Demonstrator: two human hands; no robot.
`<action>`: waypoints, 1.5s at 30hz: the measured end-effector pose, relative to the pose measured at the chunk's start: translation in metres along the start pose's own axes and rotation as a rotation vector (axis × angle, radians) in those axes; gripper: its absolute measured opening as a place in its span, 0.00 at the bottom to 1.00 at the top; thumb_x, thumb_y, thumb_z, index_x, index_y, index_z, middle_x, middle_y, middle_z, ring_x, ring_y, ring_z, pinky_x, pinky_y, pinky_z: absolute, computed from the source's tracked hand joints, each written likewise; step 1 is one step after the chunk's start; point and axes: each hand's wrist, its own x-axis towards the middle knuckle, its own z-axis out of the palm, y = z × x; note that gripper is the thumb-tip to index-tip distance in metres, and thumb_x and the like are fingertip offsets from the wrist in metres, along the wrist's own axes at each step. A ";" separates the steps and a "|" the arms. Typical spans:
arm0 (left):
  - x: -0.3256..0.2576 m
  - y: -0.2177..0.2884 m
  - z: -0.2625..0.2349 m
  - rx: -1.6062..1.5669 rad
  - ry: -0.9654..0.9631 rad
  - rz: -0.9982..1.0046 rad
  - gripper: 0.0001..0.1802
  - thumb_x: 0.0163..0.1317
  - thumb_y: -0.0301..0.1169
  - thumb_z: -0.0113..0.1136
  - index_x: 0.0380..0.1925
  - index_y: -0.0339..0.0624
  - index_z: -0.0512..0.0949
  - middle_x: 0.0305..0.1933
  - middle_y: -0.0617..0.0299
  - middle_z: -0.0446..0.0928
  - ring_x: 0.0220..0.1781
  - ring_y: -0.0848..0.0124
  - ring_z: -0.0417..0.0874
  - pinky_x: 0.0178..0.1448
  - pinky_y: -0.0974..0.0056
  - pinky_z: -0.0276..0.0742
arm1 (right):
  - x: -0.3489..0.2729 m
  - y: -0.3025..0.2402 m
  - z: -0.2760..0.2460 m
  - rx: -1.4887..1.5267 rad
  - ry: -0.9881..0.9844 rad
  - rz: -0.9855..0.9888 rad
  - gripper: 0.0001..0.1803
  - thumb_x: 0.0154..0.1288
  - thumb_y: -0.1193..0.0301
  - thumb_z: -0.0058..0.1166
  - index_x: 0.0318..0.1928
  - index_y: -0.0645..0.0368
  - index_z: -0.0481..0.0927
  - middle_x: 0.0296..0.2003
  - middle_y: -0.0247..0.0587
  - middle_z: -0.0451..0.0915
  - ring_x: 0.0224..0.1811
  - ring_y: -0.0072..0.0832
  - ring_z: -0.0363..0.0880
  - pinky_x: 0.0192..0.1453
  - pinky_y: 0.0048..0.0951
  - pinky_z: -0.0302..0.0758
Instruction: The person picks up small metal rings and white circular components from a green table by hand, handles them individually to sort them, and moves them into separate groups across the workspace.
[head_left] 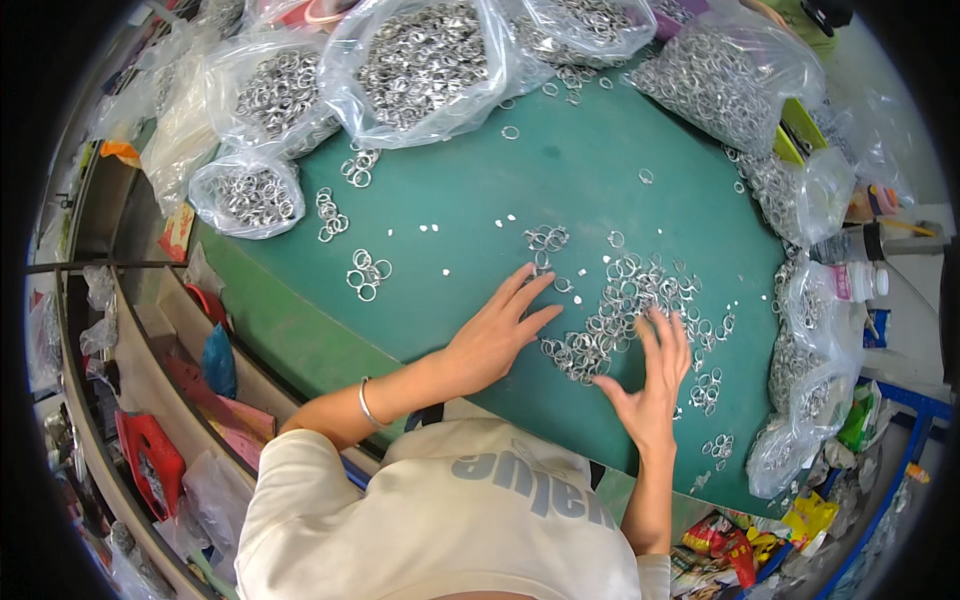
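The person leans over a green desk (560,170), both hands spread flat among a loose heap of small silver metal rings (620,305) that lies on the desk top just in front of the body. The left hand (495,335) rests palm down at the heap's left edge, its fingers (520,290) apart and stretched toward a small cluster of rings (546,239) lying just beyond the fingertips; it clamps nothing. A thin silver bangle (368,403) circles the left wrist. The right hand (655,385) lies palm down on the near right part of the heap, fingers open and pressing on the rings, with no ring gripped that can be made out. More rings lie scattered to the right of that hand, and a few small groups of larger rings (366,273) sit well apart on the left side of the desk. Tiny white bits (430,228) dot the green surface between them. Along the far edge of the desk stand several clear plastic bags (420,65) stuffed with the same silver rings, and further bags (800,330) line the right edge. A white bottle (860,281) lies beyond those right-hand bags. The person wears a pale short-sleeved shirt (440,520).
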 end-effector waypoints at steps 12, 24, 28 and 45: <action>0.013 -0.009 -0.019 -0.009 0.103 0.055 0.21 0.54 0.22 0.62 0.50 0.42 0.76 0.59 0.53 0.67 0.61 0.53 0.67 0.61 0.49 0.64 | 0.002 0.017 0.008 0.021 0.173 0.138 0.22 0.52 0.72 0.66 0.50 0.56 0.78 0.52 0.40 0.74 0.63 0.44 0.65 0.66 0.45 0.57; 0.013 -0.016 -0.030 -0.114 0.254 -0.124 0.28 0.50 0.26 0.69 0.53 0.40 0.73 0.53 0.54 0.69 0.54 0.55 0.69 0.57 0.57 0.67 | 0.010 0.022 0.006 -0.021 0.090 -0.024 0.13 0.53 0.78 0.61 0.41 0.59 0.78 0.49 0.41 0.74 0.57 0.40 0.70 0.61 0.43 0.61; 0.035 -0.008 -0.021 0.064 0.180 -0.124 0.26 0.49 0.30 0.70 0.49 0.40 0.74 0.50 0.56 0.70 0.50 0.56 0.70 0.53 0.57 0.66 | 0.043 0.002 0.019 -0.001 0.148 -0.059 0.16 0.54 0.77 0.61 0.45 0.59 0.78 0.46 0.39 0.75 0.52 0.40 0.70 0.55 0.38 0.64; 0.051 -0.016 -0.038 -0.986 0.188 -0.465 0.06 0.64 0.19 0.53 0.40 0.31 0.77 0.34 0.62 0.80 0.33 0.80 0.78 0.37 0.74 0.75 | 0.047 0.000 0.015 -0.011 0.052 -0.029 0.13 0.55 0.76 0.60 0.43 0.59 0.79 0.42 0.38 0.75 0.47 0.37 0.71 0.51 0.37 0.64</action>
